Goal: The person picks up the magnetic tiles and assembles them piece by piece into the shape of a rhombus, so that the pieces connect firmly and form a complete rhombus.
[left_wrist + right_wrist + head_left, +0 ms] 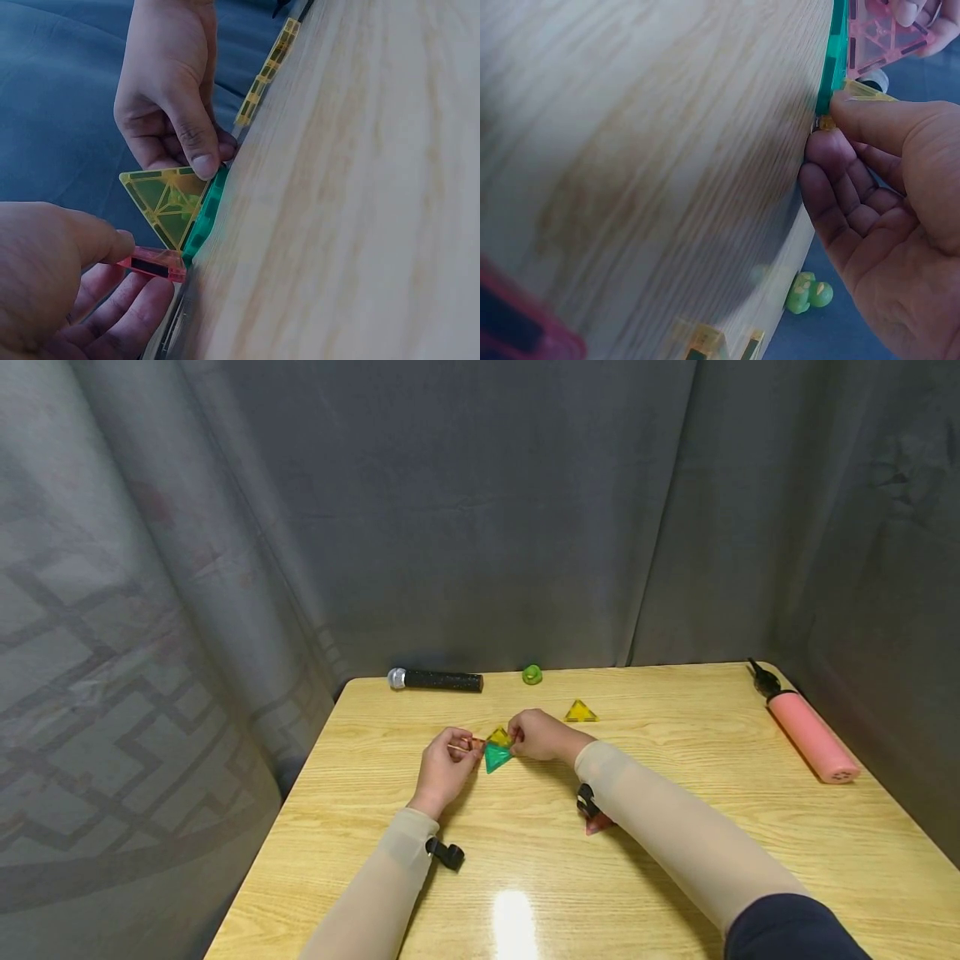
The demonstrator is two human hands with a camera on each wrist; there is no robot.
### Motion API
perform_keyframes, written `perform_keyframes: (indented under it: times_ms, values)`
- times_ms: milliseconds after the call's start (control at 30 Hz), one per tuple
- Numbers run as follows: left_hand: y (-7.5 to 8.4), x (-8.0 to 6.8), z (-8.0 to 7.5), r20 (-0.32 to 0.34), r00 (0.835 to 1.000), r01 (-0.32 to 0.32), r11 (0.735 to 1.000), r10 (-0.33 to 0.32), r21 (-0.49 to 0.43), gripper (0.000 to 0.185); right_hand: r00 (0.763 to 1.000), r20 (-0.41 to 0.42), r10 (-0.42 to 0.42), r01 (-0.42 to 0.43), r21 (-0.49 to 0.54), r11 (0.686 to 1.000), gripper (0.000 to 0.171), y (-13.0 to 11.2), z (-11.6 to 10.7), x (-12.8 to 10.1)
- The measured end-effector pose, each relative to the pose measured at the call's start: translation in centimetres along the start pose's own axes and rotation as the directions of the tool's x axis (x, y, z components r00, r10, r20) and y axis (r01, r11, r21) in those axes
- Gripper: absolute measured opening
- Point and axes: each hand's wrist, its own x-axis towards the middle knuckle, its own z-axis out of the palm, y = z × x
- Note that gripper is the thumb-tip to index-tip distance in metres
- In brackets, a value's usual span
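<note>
A green triangle tile (495, 760) lies flat on the wooden table (675, 860). My right hand (514, 737) pinches a yellow triangle tile (169, 201) and stands it upright along the green tile's (208, 212) edge. My left hand (469, 747) pinches a pink triangle tile (154, 265) between thumb and fingers, at the green tile's left side. In the right wrist view the pink tile (885, 36) stands beside the green tile (831, 64), and the thumb of my right hand (832, 124) presses the yellow tile (867, 90).
A second yellow triangle (581, 712) lies behind my right hand. A microphone (437, 680) and a small green toy (532, 674) sit at the table's far edge. A pink pump (812, 737) lies at the right. Another pink tile (598, 825) lies under my right forearm.
</note>
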Motion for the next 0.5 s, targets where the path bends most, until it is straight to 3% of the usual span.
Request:
perform_keyframes:
  times_ms: [500]
  values:
    - [-0.16,-0.12,0.21,0.024,0.999,-0.034,0.998,0.035,-0.048,0.030,1.000,-0.001,0.010,-0.010,-0.004,1.000,0.017,0.01,0.47,0.10]
